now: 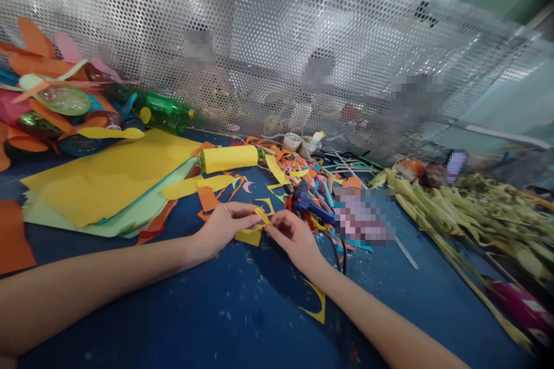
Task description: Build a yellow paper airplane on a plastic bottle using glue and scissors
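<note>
Between the fingertips of both my hands is a small folded strip of yellow paper (262,216). My left hand (225,226) pinches its left end. My right hand (295,237) has thumb and fingers closed at its right end. Just beneath them a yellow paper scrap (249,237) lies on the blue table (208,311). Beyond my hands rests a bottle wrapped in yellow paper (230,159), on its side. A yellow paper propeller shape (197,186) lies in front of it. Right of my right hand is a dark blue glue gun (312,206).
Stacked coloured paper sheets (112,184) lie left, with paper-decorated bottles (64,104) and a green bottle (162,105) behind. Colourful scraps heap centre-right. Dried husk strips (467,219) cover the right side. A perforated sheet (268,29) hangs across the back, people dimly visible behind it.
</note>
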Action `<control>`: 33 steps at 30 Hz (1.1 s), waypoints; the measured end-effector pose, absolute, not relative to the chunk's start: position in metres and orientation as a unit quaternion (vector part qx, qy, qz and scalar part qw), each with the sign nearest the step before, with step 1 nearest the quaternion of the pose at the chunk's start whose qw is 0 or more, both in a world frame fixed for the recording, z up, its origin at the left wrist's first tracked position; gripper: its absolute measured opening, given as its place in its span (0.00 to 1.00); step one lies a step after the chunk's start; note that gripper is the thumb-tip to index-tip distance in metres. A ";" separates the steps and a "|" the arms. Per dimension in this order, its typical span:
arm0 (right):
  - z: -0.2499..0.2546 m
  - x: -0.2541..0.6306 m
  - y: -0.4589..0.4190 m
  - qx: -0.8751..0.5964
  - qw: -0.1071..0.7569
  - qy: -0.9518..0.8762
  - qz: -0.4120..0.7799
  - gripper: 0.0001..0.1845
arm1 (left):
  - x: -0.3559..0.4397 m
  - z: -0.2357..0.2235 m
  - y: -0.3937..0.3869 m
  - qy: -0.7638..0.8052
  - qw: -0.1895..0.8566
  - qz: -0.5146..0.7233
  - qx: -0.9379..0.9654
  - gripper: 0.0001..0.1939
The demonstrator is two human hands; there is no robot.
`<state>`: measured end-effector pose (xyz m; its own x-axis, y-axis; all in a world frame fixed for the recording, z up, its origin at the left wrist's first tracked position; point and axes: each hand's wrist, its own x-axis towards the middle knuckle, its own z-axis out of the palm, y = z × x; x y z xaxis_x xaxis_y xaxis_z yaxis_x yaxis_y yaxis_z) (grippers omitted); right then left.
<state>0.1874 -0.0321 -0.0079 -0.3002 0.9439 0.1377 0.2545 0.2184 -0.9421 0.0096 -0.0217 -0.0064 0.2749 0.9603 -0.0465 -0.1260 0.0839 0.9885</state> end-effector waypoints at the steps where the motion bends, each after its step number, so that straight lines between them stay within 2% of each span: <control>1: -0.008 0.187 -0.032 -0.443 0.393 -0.673 0.443 0.09 | 0.010 -0.007 -0.021 0.406 0.610 0.444 0.516 0.11; 16: -0.004 0.189 -0.029 -0.447 0.425 -0.650 0.443 0.08 | 0.009 -0.010 -0.023 0.414 0.586 0.440 0.540 0.13; 24: -0.004 0.190 -0.029 -0.436 0.435 -0.632 0.470 0.09 | 0.009 -0.009 -0.023 0.423 0.542 0.437 0.580 0.10; 33: -0.003 0.190 -0.029 -0.446 0.420 -0.657 0.439 0.10 | 0.008 -0.008 -0.024 0.430 0.493 0.429 0.623 0.10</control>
